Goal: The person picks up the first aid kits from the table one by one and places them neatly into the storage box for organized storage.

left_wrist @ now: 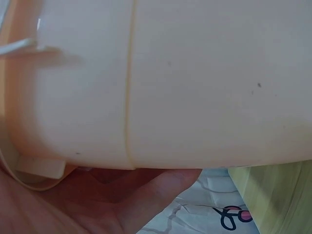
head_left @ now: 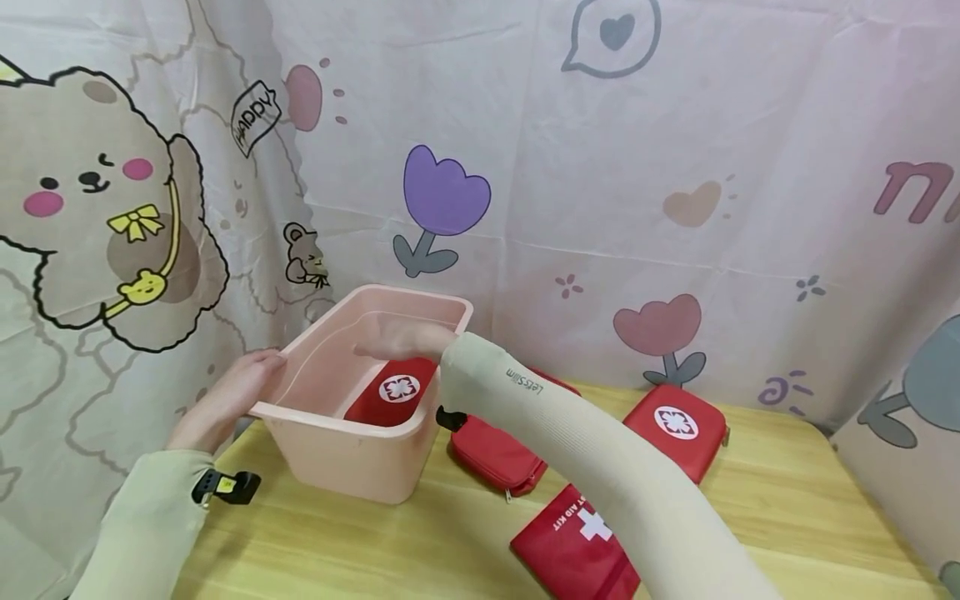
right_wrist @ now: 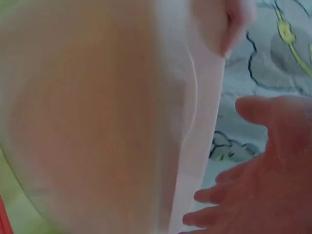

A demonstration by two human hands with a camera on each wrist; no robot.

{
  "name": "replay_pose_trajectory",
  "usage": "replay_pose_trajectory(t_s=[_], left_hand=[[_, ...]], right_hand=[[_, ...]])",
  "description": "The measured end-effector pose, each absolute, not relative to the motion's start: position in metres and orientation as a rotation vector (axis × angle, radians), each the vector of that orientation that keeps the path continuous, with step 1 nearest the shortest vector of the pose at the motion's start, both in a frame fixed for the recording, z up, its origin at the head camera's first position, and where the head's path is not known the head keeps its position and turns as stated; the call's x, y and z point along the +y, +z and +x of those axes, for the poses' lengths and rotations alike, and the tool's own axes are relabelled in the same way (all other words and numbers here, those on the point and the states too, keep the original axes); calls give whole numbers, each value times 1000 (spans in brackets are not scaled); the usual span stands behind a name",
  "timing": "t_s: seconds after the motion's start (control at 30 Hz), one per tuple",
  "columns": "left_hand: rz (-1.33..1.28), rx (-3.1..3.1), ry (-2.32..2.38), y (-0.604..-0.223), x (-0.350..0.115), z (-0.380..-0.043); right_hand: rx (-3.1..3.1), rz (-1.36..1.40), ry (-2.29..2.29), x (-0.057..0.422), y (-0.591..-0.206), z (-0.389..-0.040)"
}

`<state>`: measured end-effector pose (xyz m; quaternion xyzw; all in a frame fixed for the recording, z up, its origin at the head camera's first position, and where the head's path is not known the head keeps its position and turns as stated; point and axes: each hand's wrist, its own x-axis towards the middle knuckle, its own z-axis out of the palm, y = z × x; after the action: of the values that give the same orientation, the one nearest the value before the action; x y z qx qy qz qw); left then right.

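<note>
A pink plastic bin [head_left: 337,467] stands tilted at the left of the table. My left hand [head_left: 240,383] grips its left rim; in the left wrist view that hand's fingers [left_wrist: 161,192] lie along the bin's outer wall. Over the bin's opening reaches my right hand [head_left: 408,337], partly blurred. Its fingers [right_wrist: 209,195] look spread and hold nothing in the right wrist view. Inside the bin lies a red first aid case [head_left: 371,407] with a white round emblem, partly hidden by the bin's front wall.
Right of the bin is a red zippered case [head_left: 495,454], partly covered by my right sleeve. A flat red first aid pouch [head_left: 555,533] lies nearer the front. Another red emblem case [head_left: 705,417] sits towards the back right. A printed curtain [head_left: 540,183] hangs behind the wooden table [head_left: 795,483].
</note>
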<state>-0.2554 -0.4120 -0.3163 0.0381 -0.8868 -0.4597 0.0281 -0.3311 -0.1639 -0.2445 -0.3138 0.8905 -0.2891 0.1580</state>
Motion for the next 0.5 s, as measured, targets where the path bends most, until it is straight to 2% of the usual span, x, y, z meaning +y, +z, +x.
replay_pose_trajectory(t_s=[0.1, 0.23, 0.5], left_hand=[[117, -2736, -1431, -315, -412, -258], [120, -2728, -1436, -313, -410, -261], [132, -2720, -1452, -313, -409, -265]], right_hand=[[2712, -1049, -357, -175, -247, -337], [2818, -977, -42, -175, -249, -340], [2937, -1071, -88, -140, -252, -333]])
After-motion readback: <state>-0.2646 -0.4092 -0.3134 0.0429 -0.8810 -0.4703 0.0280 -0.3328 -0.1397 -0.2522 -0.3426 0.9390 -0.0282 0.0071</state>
